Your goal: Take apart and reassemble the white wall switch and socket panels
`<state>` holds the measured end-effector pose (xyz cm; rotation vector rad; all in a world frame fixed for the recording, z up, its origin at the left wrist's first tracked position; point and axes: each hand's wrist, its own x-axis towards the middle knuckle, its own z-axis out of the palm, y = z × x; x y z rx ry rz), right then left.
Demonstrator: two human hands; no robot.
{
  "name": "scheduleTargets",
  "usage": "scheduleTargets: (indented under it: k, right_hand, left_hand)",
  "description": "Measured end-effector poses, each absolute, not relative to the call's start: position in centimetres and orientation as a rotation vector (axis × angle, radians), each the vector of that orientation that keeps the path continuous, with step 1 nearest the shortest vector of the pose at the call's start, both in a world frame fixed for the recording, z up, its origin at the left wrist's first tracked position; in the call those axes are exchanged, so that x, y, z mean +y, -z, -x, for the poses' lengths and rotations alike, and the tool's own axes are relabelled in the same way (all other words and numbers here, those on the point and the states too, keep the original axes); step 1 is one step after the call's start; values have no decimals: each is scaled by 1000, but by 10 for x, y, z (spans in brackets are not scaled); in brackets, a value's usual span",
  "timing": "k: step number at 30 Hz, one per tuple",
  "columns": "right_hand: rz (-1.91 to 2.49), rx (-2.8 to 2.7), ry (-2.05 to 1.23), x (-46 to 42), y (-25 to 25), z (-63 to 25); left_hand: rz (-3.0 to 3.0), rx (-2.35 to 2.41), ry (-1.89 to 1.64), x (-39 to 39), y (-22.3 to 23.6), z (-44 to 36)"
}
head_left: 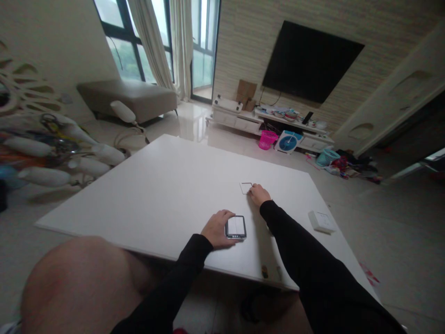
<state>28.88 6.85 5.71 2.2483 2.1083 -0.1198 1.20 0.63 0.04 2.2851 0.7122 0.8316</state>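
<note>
The one view looks from the person's head, forward and steeply down over the white table (pixel 174 185), close above it, the far room seeming rather soft.

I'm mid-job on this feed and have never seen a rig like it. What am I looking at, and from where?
There is no robot here: these are a person's own two bare hands, in black sleeves. The single picture comes from a camera worn on the head, looking forward and down across a room.

The large white surface is a table. The left hand holds a small square panel with a dark border, near the table's close edge. Farther out, the right hand seems to pinch a thin square frame at its right side. Toward the table's right edge sits a white box. A small brassy item lies at the near edge, too blurred to identify.
</note>
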Motion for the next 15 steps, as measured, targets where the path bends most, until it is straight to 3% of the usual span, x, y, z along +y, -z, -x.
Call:
scheduleTargets:
  k: [8,15]
  right_hand:
    - [-2349,2099,183,43,-63,-293]
    - [-2346,2269,374,-12,-109,-296]
  left_hand:
    - [-2182,721,-878,6,-2,-12]
    - [-2164,840,-836,5,1,-13]
